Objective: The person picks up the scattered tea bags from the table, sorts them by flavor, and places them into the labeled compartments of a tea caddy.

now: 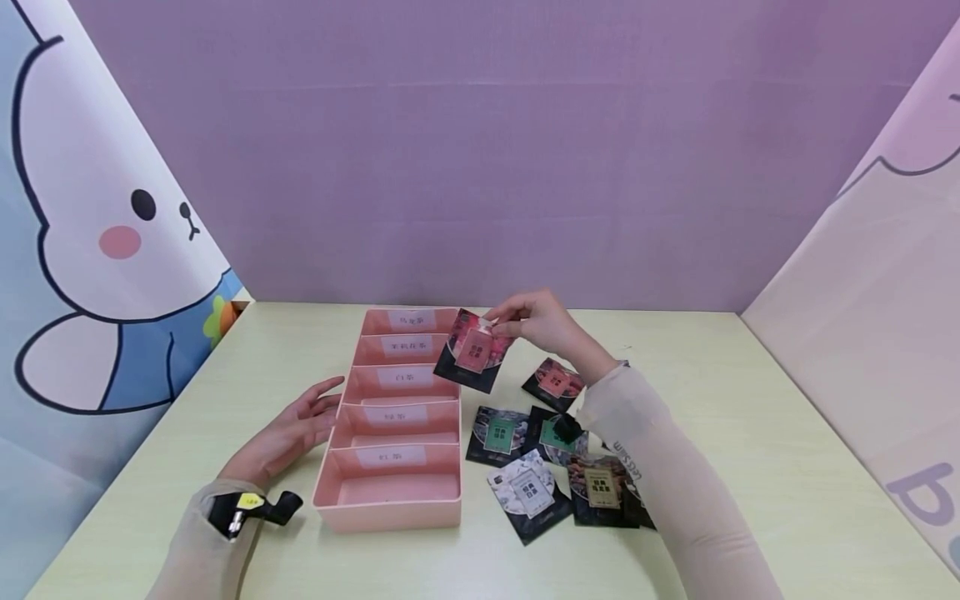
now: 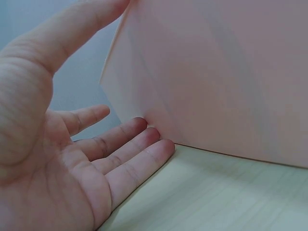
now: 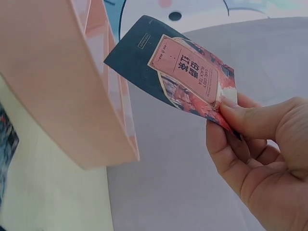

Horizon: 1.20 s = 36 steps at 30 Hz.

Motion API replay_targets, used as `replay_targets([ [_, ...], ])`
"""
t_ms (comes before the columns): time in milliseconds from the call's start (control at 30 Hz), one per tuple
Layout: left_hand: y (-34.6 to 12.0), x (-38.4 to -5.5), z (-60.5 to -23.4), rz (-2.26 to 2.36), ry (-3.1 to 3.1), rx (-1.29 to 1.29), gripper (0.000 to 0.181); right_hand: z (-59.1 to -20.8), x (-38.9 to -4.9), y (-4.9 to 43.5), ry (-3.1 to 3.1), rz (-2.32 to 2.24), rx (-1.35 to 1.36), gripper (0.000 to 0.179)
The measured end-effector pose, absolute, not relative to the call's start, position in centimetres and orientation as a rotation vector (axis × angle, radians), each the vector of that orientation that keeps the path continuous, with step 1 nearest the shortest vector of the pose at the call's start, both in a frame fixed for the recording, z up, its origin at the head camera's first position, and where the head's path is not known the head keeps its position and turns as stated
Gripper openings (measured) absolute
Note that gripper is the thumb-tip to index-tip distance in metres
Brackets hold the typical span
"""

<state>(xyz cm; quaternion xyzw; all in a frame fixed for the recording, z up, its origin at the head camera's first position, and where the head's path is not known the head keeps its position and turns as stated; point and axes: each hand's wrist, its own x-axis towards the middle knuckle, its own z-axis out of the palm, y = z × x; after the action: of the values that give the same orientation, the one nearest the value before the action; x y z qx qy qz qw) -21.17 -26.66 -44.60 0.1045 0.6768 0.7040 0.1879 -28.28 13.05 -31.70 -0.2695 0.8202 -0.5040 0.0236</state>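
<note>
My right hand [image 1: 543, 323] pinches a black-and-red tea sachet [image 1: 471, 354] by one end, between thumb and fingers. The sachet hangs at the right rim of a pink divided box [image 1: 397, 518], overlapping its far compartments in the head view. In the right wrist view, the sachet's pink label [image 3: 185, 72] reads Earl Grey Black Tea. Against the box's left side lies my left hand [image 1: 288, 435], palm turned up, with its fingertips [image 2: 161, 149] right at the foot of the box wall [image 2: 207, 82].
Right of the box lie more sachets: a red one [image 1: 553, 383], two green ones including this one [image 1: 498, 435], a white one [image 1: 531, 496] and a brown one [image 1: 602, 492]. White labels [image 1: 390, 456] mark the box's compartments. A purple backdrop [image 1: 495, 167] stands behind the table.
</note>
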Motion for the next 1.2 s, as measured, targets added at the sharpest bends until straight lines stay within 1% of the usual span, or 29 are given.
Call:
replay_targets([
  [433,-26.8,-21.0,-44.6,1.958,1.932,0.279,0.077,-31.5,-26.0,10.6,2.425,-1.504,-1.066,0.018],
  [667,-26.7,-20.9,-44.4,1.947,1.942,0.261,0.074,-31.9,-24.7,8.9,2.367,-1.478,-1.081,0.018],
  [900,-26.8,-21.1,-44.5,1.910,1.970,0.256,0.073,-32.6,-23.2,7.2,2.338,-1.387,-1.161,0.018],
  [1200,-26.8,-21.1,-44.5,1.901,1.969,0.276,0.073,-34.0,-21.8,5.2,2.324,-1.363,-1.063,0.015],
])
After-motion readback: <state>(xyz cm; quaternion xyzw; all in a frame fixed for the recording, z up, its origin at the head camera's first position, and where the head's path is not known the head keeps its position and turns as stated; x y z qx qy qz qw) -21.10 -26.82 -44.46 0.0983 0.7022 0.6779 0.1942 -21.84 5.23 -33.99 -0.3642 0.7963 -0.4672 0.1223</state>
